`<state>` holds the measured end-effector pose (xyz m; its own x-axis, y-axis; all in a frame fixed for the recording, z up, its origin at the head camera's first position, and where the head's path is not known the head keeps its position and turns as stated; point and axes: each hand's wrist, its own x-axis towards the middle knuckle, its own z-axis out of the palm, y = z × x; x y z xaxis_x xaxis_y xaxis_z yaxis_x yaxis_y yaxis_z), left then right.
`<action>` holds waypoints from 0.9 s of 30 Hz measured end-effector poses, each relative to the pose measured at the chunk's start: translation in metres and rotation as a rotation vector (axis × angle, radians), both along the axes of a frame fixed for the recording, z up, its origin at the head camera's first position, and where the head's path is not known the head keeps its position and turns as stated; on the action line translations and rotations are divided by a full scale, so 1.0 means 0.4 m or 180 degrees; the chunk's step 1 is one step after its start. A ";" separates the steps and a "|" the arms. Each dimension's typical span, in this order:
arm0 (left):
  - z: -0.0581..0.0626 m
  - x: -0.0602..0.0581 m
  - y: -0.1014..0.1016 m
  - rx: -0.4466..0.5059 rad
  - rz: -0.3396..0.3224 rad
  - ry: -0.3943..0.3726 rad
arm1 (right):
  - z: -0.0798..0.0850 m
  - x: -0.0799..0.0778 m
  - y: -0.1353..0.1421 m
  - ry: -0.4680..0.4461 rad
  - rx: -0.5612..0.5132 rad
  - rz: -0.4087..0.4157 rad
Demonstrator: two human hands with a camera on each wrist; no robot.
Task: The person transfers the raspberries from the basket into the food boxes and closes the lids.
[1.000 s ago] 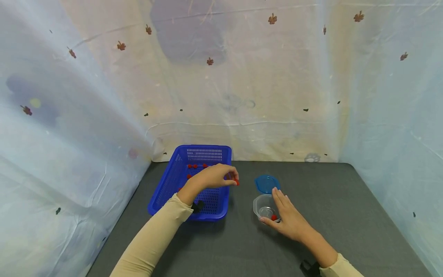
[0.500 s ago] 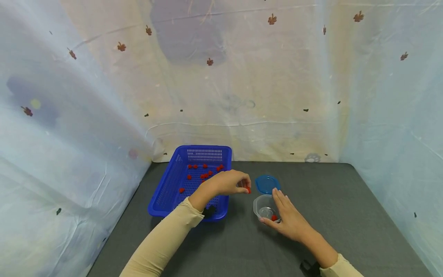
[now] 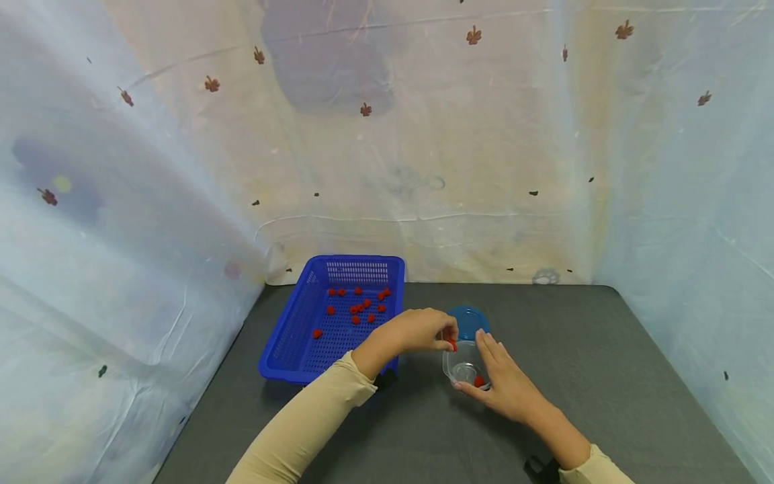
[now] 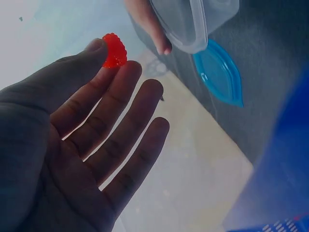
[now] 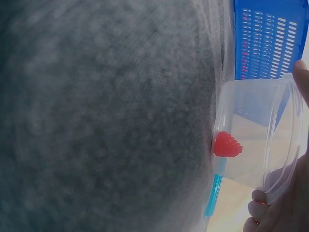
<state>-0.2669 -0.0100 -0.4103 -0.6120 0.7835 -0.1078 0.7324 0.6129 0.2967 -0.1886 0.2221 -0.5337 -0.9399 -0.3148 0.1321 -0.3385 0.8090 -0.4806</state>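
My left hand (image 3: 423, 329) pinches a red raspberry (image 4: 115, 50) between thumb and fingertip, its other fingers spread. It is near the left rim of a clear plastic container (image 3: 465, 368). Around that container's rim, my right hand (image 3: 508, 383) holds with the thumb on one side and fingers on the other. One raspberry (image 5: 227, 144) lies on the container's floor. Behind the container is its blue lid (image 3: 470, 321), partly covered by the left hand in the head view. Several more raspberries (image 3: 355, 309) are scattered in a blue basket (image 3: 284, 349) on the left.
All of this stands on a dark grey table (image 3: 605, 363). A patterned cloth sheet (image 3: 459, 148) hangs behind the table and along both sides. The left forearm passes over the basket's near right corner.
My left hand has moved right and toward me, from over the basket's right side to the container, with the raspberry in its fingertips. My right hand and the container have stayed put.
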 end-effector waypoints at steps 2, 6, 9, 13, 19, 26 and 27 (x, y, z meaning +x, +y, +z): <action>-0.006 0.002 0.009 -0.0029 -0.0006 -0.0003 | 0.001 0.001 0.000 0.0007 0.0008 0.0006; -0.019 0.003 0.023 -0.0097 -0.0018 0.0039 | 0.003 0.001 0.000 0.0045 -0.0018 0.0039; -0.021 0.007 0.032 -0.0129 -0.0027 0.0040 | 0.000 0.000 0.001 0.0077 -0.0028 0.0060; -0.027 0.007 0.043 -0.0133 -0.0032 -0.0027 | -0.002 -0.003 0.001 0.0011 -0.0048 0.0036; -0.037 -0.003 0.029 -0.0055 0.0020 -0.0044 | -0.004 -0.003 -0.003 -0.0043 -0.0070 0.0040; 0.003 -0.018 -0.019 0.0138 0.0131 -0.0067 | -0.004 -0.002 -0.002 0.0050 -0.0043 0.0016; 0.009 -0.020 -0.027 0.0169 0.0147 -0.0084 | -0.004 -0.002 -0.002 0.0039 -0.0048 0.0002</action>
